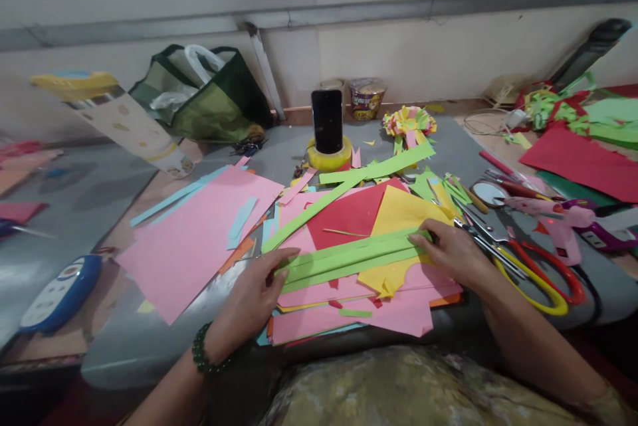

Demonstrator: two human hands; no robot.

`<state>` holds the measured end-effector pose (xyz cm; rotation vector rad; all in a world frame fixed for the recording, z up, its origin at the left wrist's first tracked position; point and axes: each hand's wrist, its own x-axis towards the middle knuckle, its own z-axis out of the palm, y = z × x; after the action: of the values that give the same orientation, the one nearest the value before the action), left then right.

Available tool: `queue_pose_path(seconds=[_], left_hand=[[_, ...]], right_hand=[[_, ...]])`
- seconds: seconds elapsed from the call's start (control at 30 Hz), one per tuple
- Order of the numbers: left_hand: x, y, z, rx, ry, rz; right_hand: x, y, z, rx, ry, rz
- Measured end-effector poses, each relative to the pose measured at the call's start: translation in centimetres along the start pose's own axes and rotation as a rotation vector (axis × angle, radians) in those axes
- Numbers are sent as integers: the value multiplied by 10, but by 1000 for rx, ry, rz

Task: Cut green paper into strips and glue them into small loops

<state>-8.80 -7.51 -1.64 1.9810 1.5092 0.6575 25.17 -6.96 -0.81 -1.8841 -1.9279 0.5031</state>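
A folded light-green paper strip [349, 258] stretches between my two hands, with crease lines running along its length. My left hand [259, 290], with a dark green bead bracelet [200, 351] at the wrist, pinches its left end. The fingers of my right hand [451, 250] are closed on the right end. Beneath the strip lies a stack of coloured paper: a red sheet [343, 213], a yellow sheet [409, 213] and pink sheets [349, 329]. Two more green strips [319, 210] cross just beyond it.
Right of my hand lie scissors [545, 273] with red and yellow handles and a pink glue gun [558, 220]. A phone [327, 121] stands upright at the back, near a paper pom-pom [409, 123]. Leftward are a pink sheet [199, 233], a tumbler [124, 123] and a green bag [214, 97].
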Motion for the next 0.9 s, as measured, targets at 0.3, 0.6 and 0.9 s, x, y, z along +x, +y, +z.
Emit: queue_pose_path(seconds=[0.3, 0.6, 0.9], left_hand=[[-1, -3, 1, 141, -93, 147], [-4, -12, 4, 120, -74, 189], [-5, -16, 8, 359, -35, 290]], right_hand=[[0, 3, 3, -7, -15, -15], [2, 4, 2, 11, -30, 13], [3, 4, 4, -39, -33, 37]])
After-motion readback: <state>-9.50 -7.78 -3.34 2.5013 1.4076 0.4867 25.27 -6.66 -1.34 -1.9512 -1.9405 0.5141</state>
